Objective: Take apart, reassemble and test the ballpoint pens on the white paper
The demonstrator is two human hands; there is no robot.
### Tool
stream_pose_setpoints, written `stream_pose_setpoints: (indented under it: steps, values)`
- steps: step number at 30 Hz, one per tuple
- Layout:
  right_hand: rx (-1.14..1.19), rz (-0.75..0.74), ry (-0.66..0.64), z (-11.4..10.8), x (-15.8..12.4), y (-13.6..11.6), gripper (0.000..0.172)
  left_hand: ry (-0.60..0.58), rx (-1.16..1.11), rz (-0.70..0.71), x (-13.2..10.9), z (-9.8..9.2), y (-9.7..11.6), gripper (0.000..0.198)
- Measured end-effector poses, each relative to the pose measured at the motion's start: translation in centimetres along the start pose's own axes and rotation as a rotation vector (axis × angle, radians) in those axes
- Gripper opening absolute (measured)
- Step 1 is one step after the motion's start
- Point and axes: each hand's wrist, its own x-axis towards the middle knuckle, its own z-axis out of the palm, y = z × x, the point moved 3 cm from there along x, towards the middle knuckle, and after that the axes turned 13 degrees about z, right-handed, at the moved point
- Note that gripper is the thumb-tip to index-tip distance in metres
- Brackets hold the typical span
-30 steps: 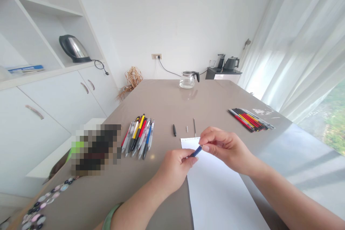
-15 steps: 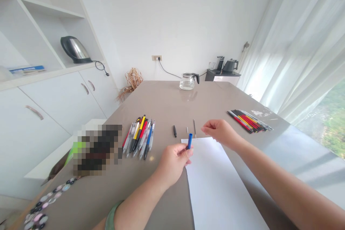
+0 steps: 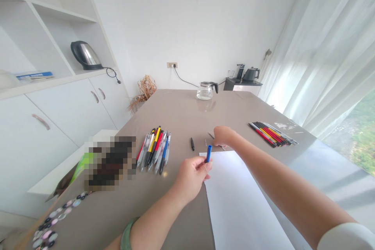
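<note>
My left hand is closed around a blue pen barrel, held upright over the near-left edge of a white paper sheet. Just beyond the sheet, my right hand pinches a thin pen refill lying slantwise under its fingers; part of the refill is hidden. To the left of that hand lie a small spring and a black pen grip piece, both loose on the table.
Several assorted pens lie in a bunch on the left; a row of several pens lies on the right. A glass pot stands at the table's far end. A beaded strand and a blurred-out item lie at the left edge.
My right hand has moved left and closed on the refill, which has turned from straight to slanted. My left hand still holds the blue barrel. The view has shifted slightly.
</note>
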Motion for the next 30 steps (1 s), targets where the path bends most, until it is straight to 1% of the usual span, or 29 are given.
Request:
stream_pose_setpoints:
  steps: [3, 6, 8, 10, 11, 12, 14, 15, 16, 19, 21, 24, 27, 30]
  values:
    - [0.023, 0.003, -0.02, 0.0, -0.2, 0.2, 0.007, -0.012, -0.001, 0.0, 0.0, 0.1, 0.0, 0.029]
    - [0.093, 0.003, -0.015, -0.7, -0.8, 0.8, 0.013, -0.014, 0.004, 0.0, -0.1, 0.2, 0.1, 0.029]
    - [0.167, -0.01, -0.014, -1.8, -1.6, 1.3, 0.015, -0.018, 0.01, -0.002, 0.0, 0.2, 0.0, 0.029]
    - [0.261, -0.042, -0.012, -3.3, -3.1, 1.8, 0.008, -0.027, 0.016, -0.002, 0.0, 0.2, -0.1, 0.029]
    - [0.323, -0.073, -0.006, -4.2, -4.1, 2.0, 0.007, -0.034, 0.022, 0.001, 0.0, 0.2, -0.2, 0.029]
    - [0.41, -0.121, 0.006, -5.1, -5.4, 2.2, 0.011, -0.041, 0.032, 0.008, 0.1, 0.2, -0.4, 0.029]
    - [0.826, -0.357, -0.008, -7.0, -8.5, 2.4, 0.019, -0.061, 0.061, 0.031, 0.1, 0.2, -0.7, 0.029]
    - [0.95, -0.44, 0.008, -7.7, -10.1, 2.6, 0.019, -0.072, 0.079, 0.047, 0.1, 0.3, -0.9, 0.029]
    - [1.016, -0.492, 0.035, -8.2, -11.6, 2.8, 0.017, -0.085, 0.098, 0.063, 0.1, 0.3, -1.0, 0.029]
    - [1.013, -0.566, 0.045, -8.4, -14.9, 2.9, 0.007, -0.12, 0.137, 0.098, 0.0, 0.5, -1.3, 0.029]
    - [0.941, -0.566, 0.037, -7.9, -15.9, 2.8, 0.006, -0.13, 0.143, 0.104, -0.1, 0.6, -1.4, 0.028]
    - [0.844, -0.525, 0.08, -7.4, -16.1, 2.9, 0.012, -0.129, 0.142, 0.099, -0.1, 0.5, -1.4, 0.028]
    - [0.816, -0.488, 0.148, -7.4, -15.9, 3.2, 0.014, -0.125, 0.142, 0.091, 0.0, 0.5, -1.3, 0.029]
    - [0.811, -0.501, 0.115, -7.2, -15.7, 3.3, 0.016, -0.125, 0.144, 0.095, 0.0, 0.5, -1.2, 0.029]
